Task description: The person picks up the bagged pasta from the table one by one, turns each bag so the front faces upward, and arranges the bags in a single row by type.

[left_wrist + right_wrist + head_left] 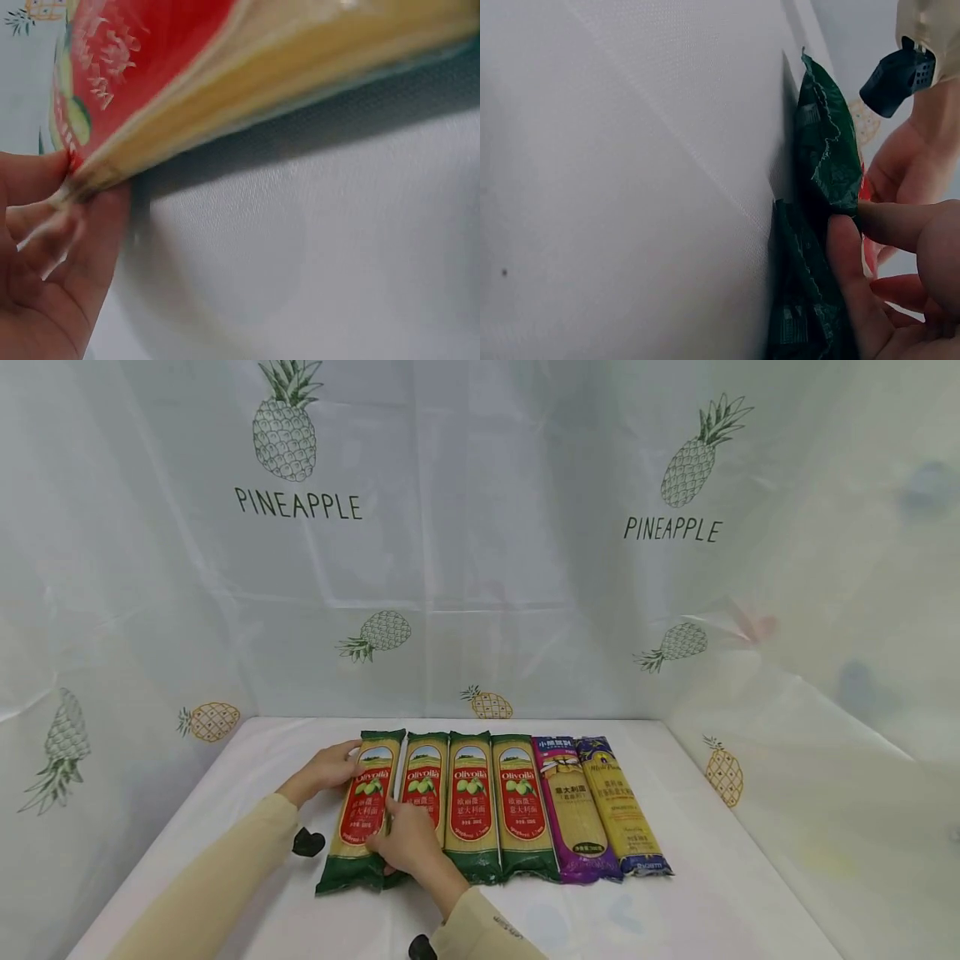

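Spaghetti in leftmost green packet (365,810), left hand (324,772) and right hand (408,841) gripping it.

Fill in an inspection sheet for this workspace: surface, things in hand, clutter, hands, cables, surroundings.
Surface: white cloth-covered table.
Things in hand: leftmost green-and-red plastic pasta packet, lifted along its left side.
Clutter: three more green-and-red packets, a purple packet and a yellow packet in one row.
Hands: left hand grips the packet's upper left edge; right hand holds its lower end.
Cables: nothing seen.
Surroundings: pineapple-print curtain.
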A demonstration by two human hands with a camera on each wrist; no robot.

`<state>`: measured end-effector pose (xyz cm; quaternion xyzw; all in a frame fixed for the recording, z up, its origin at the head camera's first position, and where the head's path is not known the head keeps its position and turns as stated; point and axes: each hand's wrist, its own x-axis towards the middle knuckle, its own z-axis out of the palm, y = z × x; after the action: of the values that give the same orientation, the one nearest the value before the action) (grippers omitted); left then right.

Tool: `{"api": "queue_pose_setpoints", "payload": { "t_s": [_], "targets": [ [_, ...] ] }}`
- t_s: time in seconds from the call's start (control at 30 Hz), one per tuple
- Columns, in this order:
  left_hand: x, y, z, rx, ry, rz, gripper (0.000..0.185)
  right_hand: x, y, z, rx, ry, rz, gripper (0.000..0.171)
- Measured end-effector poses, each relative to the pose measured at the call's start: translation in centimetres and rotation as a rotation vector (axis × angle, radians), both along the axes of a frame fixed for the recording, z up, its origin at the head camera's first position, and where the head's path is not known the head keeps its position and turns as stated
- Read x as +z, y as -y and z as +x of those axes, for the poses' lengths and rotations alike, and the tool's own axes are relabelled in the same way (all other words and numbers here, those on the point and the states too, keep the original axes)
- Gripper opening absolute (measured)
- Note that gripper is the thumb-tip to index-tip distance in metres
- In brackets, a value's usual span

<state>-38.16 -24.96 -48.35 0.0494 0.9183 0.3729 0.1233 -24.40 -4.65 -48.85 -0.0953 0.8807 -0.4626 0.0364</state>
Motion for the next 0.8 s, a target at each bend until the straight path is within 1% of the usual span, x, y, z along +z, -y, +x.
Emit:
{"api": "queue_pose_setpoints", "payload": {
  "t_s": [0.13,0.3,0.47,0.67,0.8],
  "targets": [
    [-0.43,0.32,-0.21,0.000,0.016,0.000,0.073,-0.18,0.10,0.03,-0.005,0.004,0.014,0.072],
    [-0.66,0.36,-0.27,0.022,0.044,0.065,0.070,-0.20,0.07,-0.06,-0.009,0.008,0.035,0.071],
    [-0.60,0.29,0.10,0.024,0.092,0.121,0.069,-0.22,0.06,-0.20,0.000,0.017,0.083,0.070],
    [-0.37,-0.01,0.17,0.038,0.119,0.119,0.069,-0.21,-0.07,-0.44,-0.006,0.022,0.105,0.071],
    [0.09,-0.11,0.16,0.033,0.142,0.128,0.069,-0.35,-0.25,-0.79,0.015,0.031,0.074,0.071]
  ]
}}
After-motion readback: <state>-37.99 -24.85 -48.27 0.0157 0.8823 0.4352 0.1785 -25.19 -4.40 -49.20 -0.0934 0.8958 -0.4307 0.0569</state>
